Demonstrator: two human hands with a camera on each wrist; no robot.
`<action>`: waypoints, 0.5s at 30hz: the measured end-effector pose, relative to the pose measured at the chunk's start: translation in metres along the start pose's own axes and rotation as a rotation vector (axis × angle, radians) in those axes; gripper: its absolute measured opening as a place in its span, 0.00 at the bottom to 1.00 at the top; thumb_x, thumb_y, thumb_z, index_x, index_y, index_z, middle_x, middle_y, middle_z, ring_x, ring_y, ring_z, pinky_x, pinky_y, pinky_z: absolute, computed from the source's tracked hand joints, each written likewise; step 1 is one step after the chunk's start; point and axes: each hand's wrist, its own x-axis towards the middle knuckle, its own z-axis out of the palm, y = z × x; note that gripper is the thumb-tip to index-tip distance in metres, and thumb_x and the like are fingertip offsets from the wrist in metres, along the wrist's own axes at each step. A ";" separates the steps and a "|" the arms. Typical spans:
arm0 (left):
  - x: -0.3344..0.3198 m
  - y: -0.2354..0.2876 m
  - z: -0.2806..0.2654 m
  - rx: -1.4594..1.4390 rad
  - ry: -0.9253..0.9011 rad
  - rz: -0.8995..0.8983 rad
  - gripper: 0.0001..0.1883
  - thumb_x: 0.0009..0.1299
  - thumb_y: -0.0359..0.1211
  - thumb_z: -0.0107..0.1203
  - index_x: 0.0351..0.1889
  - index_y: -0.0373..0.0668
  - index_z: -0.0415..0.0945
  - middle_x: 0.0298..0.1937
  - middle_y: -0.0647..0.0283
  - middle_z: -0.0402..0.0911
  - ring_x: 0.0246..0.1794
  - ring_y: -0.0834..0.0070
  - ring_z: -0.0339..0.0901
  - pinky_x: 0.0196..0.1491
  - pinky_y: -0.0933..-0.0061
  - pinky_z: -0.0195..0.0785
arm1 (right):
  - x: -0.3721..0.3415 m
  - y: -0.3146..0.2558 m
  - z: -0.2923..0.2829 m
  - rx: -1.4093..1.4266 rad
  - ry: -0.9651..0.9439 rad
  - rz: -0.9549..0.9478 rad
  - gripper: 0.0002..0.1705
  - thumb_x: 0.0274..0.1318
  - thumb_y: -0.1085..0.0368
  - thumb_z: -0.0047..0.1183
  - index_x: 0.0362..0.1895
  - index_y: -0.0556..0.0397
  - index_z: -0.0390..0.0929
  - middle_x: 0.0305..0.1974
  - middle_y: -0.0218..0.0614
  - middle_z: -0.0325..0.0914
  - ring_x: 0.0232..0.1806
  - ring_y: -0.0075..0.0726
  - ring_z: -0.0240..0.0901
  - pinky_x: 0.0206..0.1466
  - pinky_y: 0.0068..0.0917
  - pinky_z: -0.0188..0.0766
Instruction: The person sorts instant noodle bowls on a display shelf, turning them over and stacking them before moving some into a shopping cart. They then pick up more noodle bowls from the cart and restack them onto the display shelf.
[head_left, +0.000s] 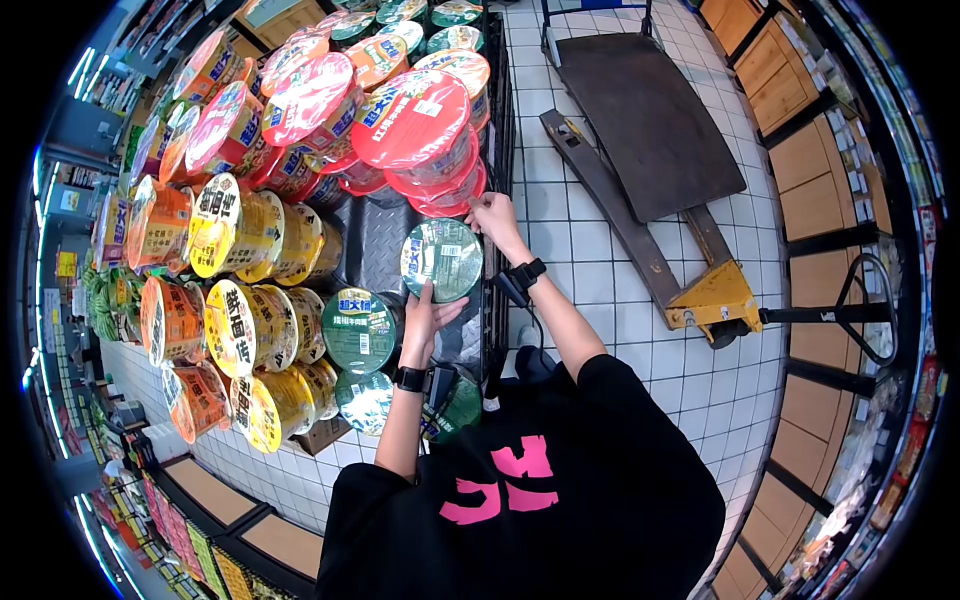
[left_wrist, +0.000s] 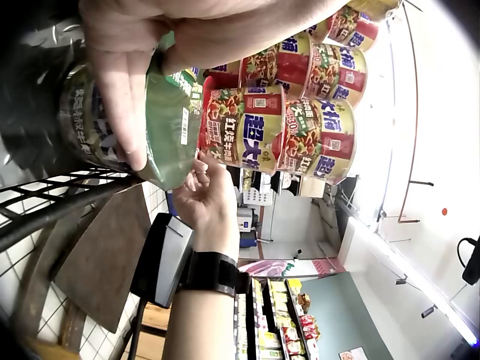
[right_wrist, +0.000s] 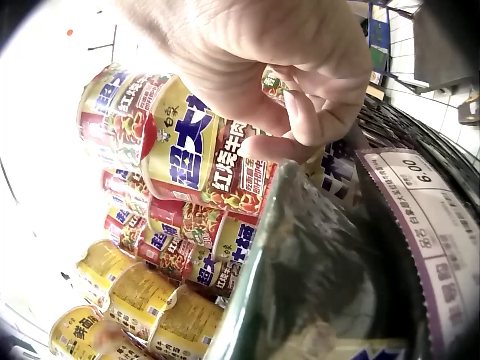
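Observation:
A green-lidded instant noodle tub (head_left: pixel 441 260) in clear wrap sits at the right side of the black display rack. My left hand (head_left: pixel 426 322) holds its near side, thumb on the lid and fingers along the wall, as the left wrist view also shows on the tub (left_wrist: pixel 174 139). My right hand (head_left: pixel 499 222) is at the far right of the rim with curled fingers. Its fingertips (right_wrist: pixel 274 148) meet the wrap's raised edge in the right wrist view. Red noodle tubs (head_left: pixel 412 125) stand stacked just beyond that hand.
Yellow noodle tubs (head_left: pixel 235 228) and orange ones (head_left: pixel 160 225) line the left. More green tubs (head_left: pixel 360 330) are nearer my body. A price label (right_wrist: pixel 424 217) hangs on the rack's wire edge. A pallet jack (head_left: pixel 710 295) with a dark platform (head_left: pixel 655 120) stands on the tiles at right.

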 end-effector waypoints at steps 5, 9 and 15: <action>-0.001 0.000 0.001 0.004 0.001 0.016 0.24 0.75 0.44 0.38 0.60 0.35 0.51 0.48 0.45 0.75 0.42 0.56 0.81 0.40 0.69 0.76 | 0.013 -0.004 -0.014 -0.039 -0.193 0.135 0.16 0.60 0.59 0.48 0.29 0.63 0.75 0.22 0.38 0.79 0.15 0.22 0.70 0.15 0.18 0.60; 0.001 -0.002 -0.004 -0.004 -0.033 -0.002 0.25 0.76 0.44 0.37 0.61 0.36 0.49 0.48 0.44 0.75 0.41 0.56 0.81 0.39 0.70 0.76 | 0.043 -0.029 -0.050 -0.171 -0.434 0.304 0.15 0.60 0.60 0.45 0.34 0.61 0.76 0.27 0.40 0.80 0.18 0.21 0.72 0.16 0.16 0.63; -0.003 0.003 0.000 0.017 -0.034 0.009 0.24 0.76 0.43 0.36 0.59 0.33 0.52 0.48 0.43 0.76 0.42 0.57 0.81 0.41 0.70 0.76 | 0.115 -0.019 -0.036 -0.592 0.216 -0.553 0.40 0.41 0.59 0.62 0.57 0.66 0.61 0.46 0.56 0.74 0.50 0.53 0.72 0.52 0.36 0.69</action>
